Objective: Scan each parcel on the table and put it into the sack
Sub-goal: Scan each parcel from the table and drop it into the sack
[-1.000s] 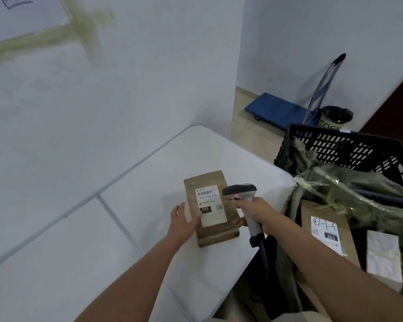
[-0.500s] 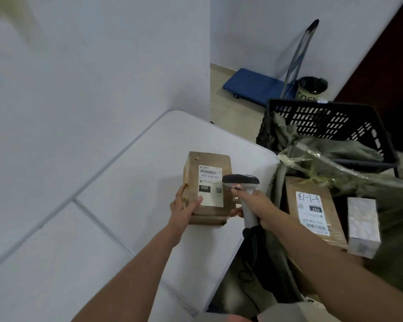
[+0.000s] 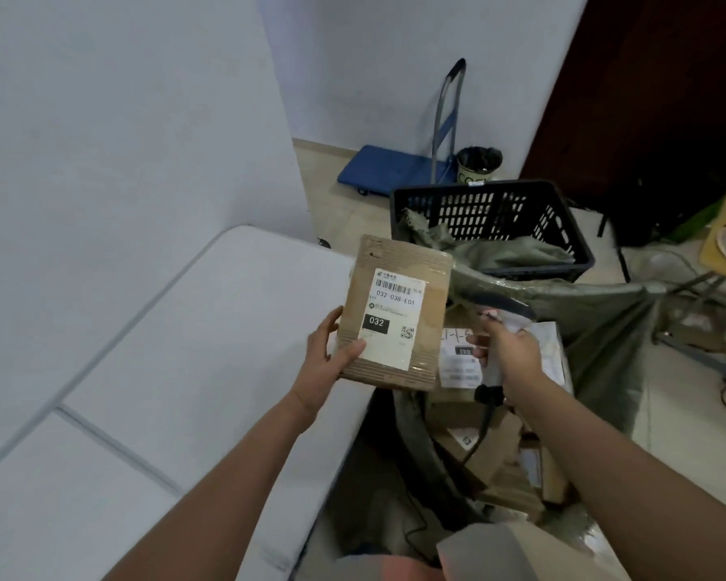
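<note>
Holding the parcel by its lower left corner, my left hand has the thumb pressed across the front face beside the label and the other fingers curled behind the cardboard, so that grip is pinching the box and nothing else. The parcel is off the bench, raised just past its right edge, label side toward me, barcode at the top and the "032" block lower down. Its long axis runs up and away from the grip, leaning slightly to the right, which puts the far end close to the rim of the sack.

My right hand is wrapped around the handle of the scanner, fingers closed on it, head pointing left toward the parcel; the scanner is blurred, so I cannot tell exactly where it aims. Its cable hangs down from the handle into the gap between bench and sack.

What matters for the coming move, as I judge it, is that the sack's mouth lies to the right of and below the held parcel, directly under the right hand, with other parcels already inside. The left hand carries the box, so it has to cross rightward over the bench edge and let go low. The right hand is nearer the opening but occupied, and I would want it lifted clear so box and scanner do not meet.

Beyond the sack stands a black basket, then a blue trolley by the wall.
</note>
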The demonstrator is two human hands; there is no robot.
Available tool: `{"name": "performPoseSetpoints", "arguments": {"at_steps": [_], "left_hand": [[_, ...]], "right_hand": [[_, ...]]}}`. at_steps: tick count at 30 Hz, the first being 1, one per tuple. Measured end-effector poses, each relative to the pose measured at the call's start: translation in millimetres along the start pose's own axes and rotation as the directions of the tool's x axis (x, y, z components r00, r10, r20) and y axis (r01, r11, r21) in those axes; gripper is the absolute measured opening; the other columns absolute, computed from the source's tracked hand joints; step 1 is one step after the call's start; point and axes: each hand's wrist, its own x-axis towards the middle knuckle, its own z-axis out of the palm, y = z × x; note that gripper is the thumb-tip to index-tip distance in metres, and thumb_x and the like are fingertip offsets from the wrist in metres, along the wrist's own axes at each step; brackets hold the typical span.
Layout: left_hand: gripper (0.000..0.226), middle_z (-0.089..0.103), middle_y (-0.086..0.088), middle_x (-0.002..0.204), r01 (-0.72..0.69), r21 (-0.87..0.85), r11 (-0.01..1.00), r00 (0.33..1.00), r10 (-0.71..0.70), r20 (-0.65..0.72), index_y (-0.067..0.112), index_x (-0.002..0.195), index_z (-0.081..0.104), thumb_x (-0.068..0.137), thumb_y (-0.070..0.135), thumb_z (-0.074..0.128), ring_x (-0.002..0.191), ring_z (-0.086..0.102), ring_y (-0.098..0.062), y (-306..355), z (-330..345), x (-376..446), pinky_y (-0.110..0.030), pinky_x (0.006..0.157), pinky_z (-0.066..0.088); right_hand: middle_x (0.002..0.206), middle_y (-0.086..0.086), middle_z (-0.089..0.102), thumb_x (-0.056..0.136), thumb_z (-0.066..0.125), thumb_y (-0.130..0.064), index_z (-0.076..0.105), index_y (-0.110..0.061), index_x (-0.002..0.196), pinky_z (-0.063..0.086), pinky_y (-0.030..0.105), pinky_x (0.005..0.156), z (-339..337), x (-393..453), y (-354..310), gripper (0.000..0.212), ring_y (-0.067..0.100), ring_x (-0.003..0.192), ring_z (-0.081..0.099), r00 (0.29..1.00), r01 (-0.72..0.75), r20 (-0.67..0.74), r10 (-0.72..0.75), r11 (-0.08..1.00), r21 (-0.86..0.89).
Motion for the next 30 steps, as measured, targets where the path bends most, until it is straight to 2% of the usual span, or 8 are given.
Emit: {"name": "performPoseSetpoints", "arguments": {"at_steps": [3, 7, 10, 13, 16, 19, 26, 30], "left_hand": [[0.078, 0.034, 0.015, 0.141, -0.046, 0.114, 0.992, 0.996, 0.037, 0.079, 0.052, 0.142, 0.036, 0.073, 0.063, 0.070, 0.133, 0.044, -0.017, 8, 38, -4, -0.042, 0.108, 0.046], [0.079, 0.032, 0.011, 0.142, -0.134, 0.215, 0.967, 0.985, 0.107, 0.133, 0.054, 0.139, 0.037, 0.067, 0.065, 0.070, 0.130, 0.036, 0.001, 24, 103, -17, -0.016, 0.104, 0.037], [0.075, 0.030, 0.013, 0.134, -0.229, 0.396, 0.889, 0.969, 0.171, 0.176, 0.060, 0.132, 0.036, 0.065, 0.070, 0.067, 0.125, 0.035, 0.008, 28, 151, -24, -0.021, 0.107, 0.031], [0.081, 0.024, 0.018, 0.136, -0.309, 0.650, 0.694, 0.951, 0.231, 0.205, 0.050, 0.140, 0.035, 0.068, 0.072, 0.063, 0.132, 0.034, -0.012, 28, 194, -32, -0.043, 0.111, 0.032], [0.079, 0.022, 0.014, 0.142, -0.359, 0.786, 0.503, 0.930, 0.259, 0.260, 0.050, 0.142, 0.031, 0.073, 0.074, 0.059, 0.135, 0.028, -0.019, 35, 231, -37, -0.049, 0.109, 0.028], [0.077, 0.023, 0.009, 0.146, -0.419, 0.871, 0.255, 0.896, 0.268, 0.353, 0.048, 0.145, 0.030, 0.077, 0.075, 0.054, 0.137, 0.024, -0.024, 39, 257, -36, -0.050, 0.111, 0.025], [0.078, 0.025, 0.003, 0.150, -0.556, 0.798, -0.230, 0.783, 0.178, 0.597, 0.039, 0.149, 0.030, 0.079, 0.060, 0.059, 0.143, 0.012, -0.044, 48, 306, -33, -0.063, 0.112, 0.015], [0.078, 0.020, 0.003, 0.152, -0.594, 0.737, -0.321, 0.748, 0.116, 0.654, 0.038, 0.150, 0.029, 0.081, 0.059, 0.059, 0.145, 0.007, -0.045, 49, 313, -28, -0.066, 0.114, 0.010]], "right_hand": [[0.079, 0.011, 0.073, 0.087, 0.069, -0.041, 0.070, -0.008, 0.089, 0.057, 0.040, 0.076, -52, 10, 8, 0.033, 0.025, 0.072, 0.066, 0.997, -0.032, -0.073, 0.032, 0.999, 0.009], [0.081, 0.013, 0.071, 0.092, 0.067, -0.032, 0.066, -0.011, 0.093, 0.055, 0.034, 0.063, -119, 16, 22, 0.021, 0.024, 0.063, 0.064, 0.988, -0.066, -0.132, 0.075, 0.995, 0.072], [0.086, 0.011, 0.070, 0.087, 0.067, -0.046, 0.063, -0.009, 0.098, 0.057, 0.041, 0.077, -174, 25, 42, 0.039, 0.029, 0.076, 0.067, 0.976, -0.119, -0.175, 0.131, 0.990, 0.081], [0.097, 0.011, 0.069, 0.068, 0.069, -0.064, 0.062, -0.010, 0.112, 0.056, 0.048, 0.088, -226, 47, 68, 0.070, 0.031, 0.089, 0.068, 0.971, -0.146, -0.174, 0.162, 0.984, 0.101], [0.089, 0.008, 0.066, 0.088, 0.070, -0.034, 0.058, -0.010, 0.106, 0.057, 0.040, 0.079, -253, 49, 72, 0.033, 0.026, 0.075, 0.067, 0.967, -0.185, -0.141, 0.213, 0.965, 0.187], [0.087, 0.009, 0.066, 0.089, 0.070, -0.023, 0.060, -0.008, 0.101, 0.054, 0.035, 0.072, -269, 59, 79, 0.022, 0.024, 0.072, 0.065, 0.968, -0.216, -0.095, 0.234, 0.962, 0.168], [0.091, 0.009, 0.064, 0.088, 0.071, -0.023, 0.062, -0.010, 0.103, 0.052, 0.040, 0.085, -279, 86, 91, 0.021, 0.028, 0.088, 0.060, 0.976, -0.203, -0.062, 0.207, 0.977, 0.069], [0.112, 0.012, 0.065, 0.086, 0.070, -0.024, 0.060, -0.010, 0.122, 0.050, 0.048, 0.097, -280, 111, 107, 0.040, 0.033, 0.103, 0.061, 0.978, -0.205, -0.030, 0.207, 0.976, 0.073]]}}
